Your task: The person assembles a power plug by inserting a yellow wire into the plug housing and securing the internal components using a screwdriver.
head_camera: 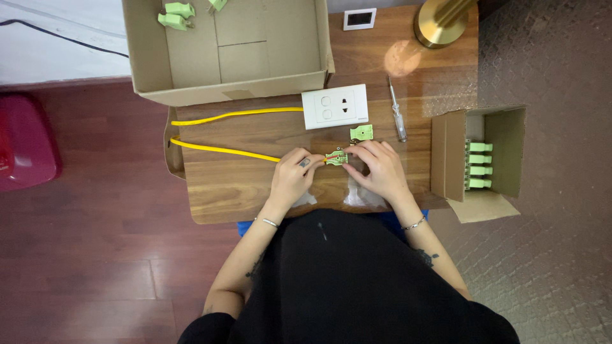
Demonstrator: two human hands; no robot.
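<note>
Green connector (336, 157) sits pinched between both hands at the table's (255, 185) front middle; left hand (294, 177) clamps the yellow cable (223, 150) end into it, right hand (377, 169) grips its other side. Looks like wire seating in progress; next probably needs steady pressure, maybe the screwdriver (396, 111). Spare green piece (361, 132), white socket plate (335, 106) lie just beyond; small box (484, 153) of connectors right, big cardboard box (229, 51) behind.
</note>
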